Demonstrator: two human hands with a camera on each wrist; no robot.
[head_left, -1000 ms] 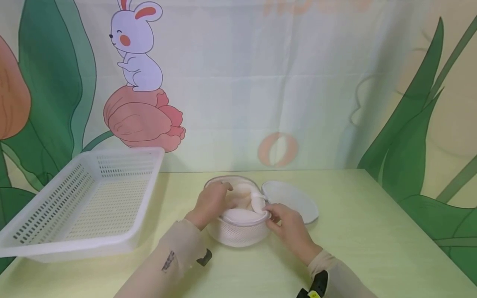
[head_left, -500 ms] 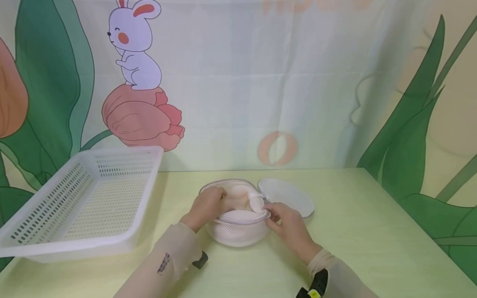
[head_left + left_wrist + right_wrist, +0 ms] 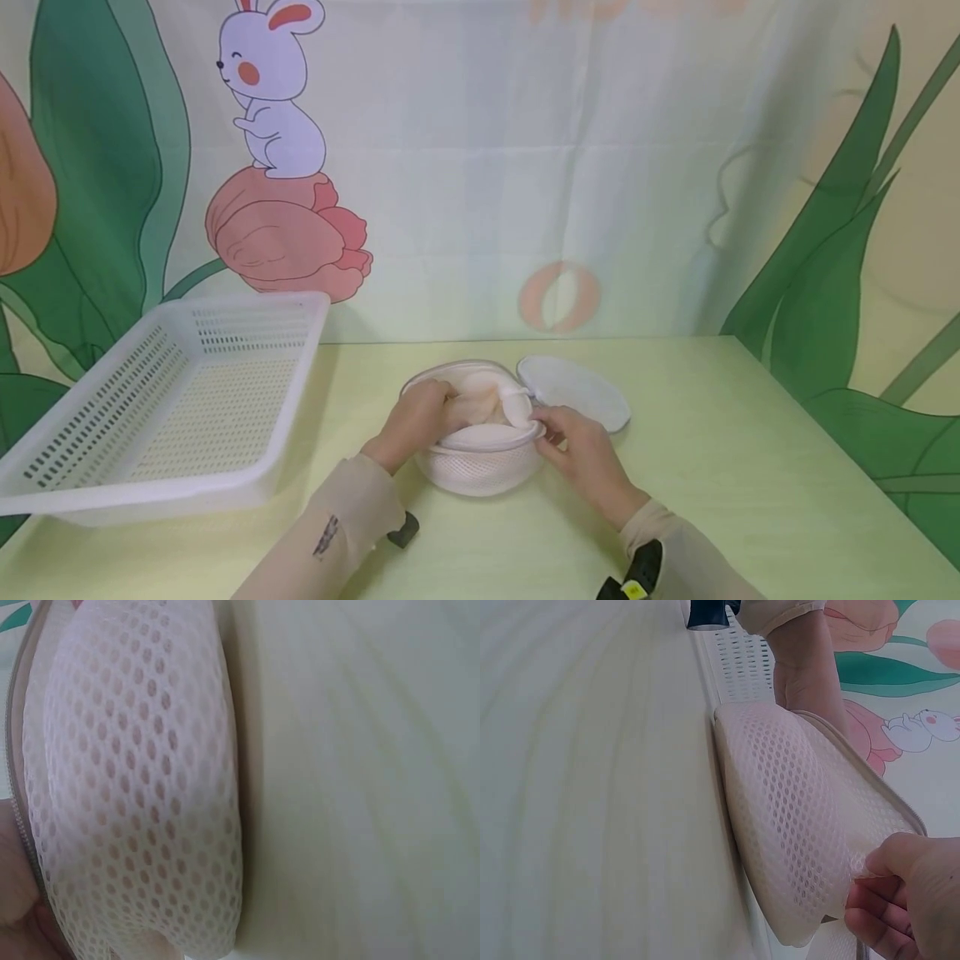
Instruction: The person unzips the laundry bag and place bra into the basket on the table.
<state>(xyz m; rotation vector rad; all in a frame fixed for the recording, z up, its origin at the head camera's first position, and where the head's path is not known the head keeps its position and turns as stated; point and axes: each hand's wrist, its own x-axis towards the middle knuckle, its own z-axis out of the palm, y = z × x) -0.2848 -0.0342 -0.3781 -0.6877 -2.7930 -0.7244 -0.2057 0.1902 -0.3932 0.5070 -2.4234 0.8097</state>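
Observation:
A round white mesh laundry bag [image 3: 483,473] with a zipped rim sits at mid-table, its pale lid [image 3: 577,393] folded back to the right. Soft cream padded fabric [image 3: 516,410] shows inside. My left hand [image 3: 415,417] reaches over the left rim into the bag, and its fingertips are hidden there. At the right side of the rim, my right hand [image 3: 588,454] pinches the bag's edge between thumb and fingers. In the right wrist view the thumb of that hand [image 3: 922,892] presses on the mesh beside the zip. Mesh wall fills much of the left wrist view.
A white perforated plastic basket [image 3: 258,487] stands on the left of the pale yellow-green table [image 3: 720,475]. Behind the table hangs a printed cloth backdrop [image 3: 465,192] with a rabbit and flowers.
My left hand has shifted slightly left and lower in the bag, and the bag's left rim has moved left with it. The lid has shifted slightly left and back. My right hand keeps its grip.

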